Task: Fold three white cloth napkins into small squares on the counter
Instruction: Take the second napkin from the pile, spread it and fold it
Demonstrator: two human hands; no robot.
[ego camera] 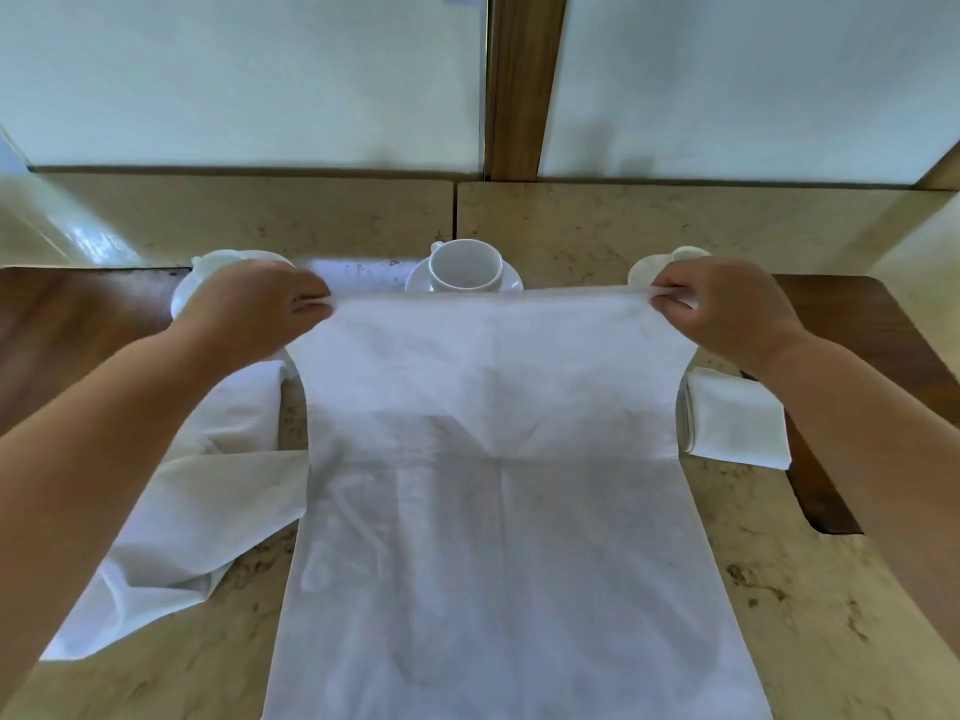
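A: Napkin [493, 485] is the big white one spread in the middle of the counter [779, 589]. The left hand [254, 309] pinches its far left corner.

B: And right?

A: The right hand [727, 309] pinches the far right corner. A folded napkin [737, 423] lies just right.

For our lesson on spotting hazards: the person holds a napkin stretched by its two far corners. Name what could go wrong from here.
1. The stretched napkin has its far edge just in front of the cup and saucer; carried forward, it might knock them.
2. The left hand and right hand only pinch the corners, so one might slip.
3. The loose napkin lies beside it and could get dragged along.
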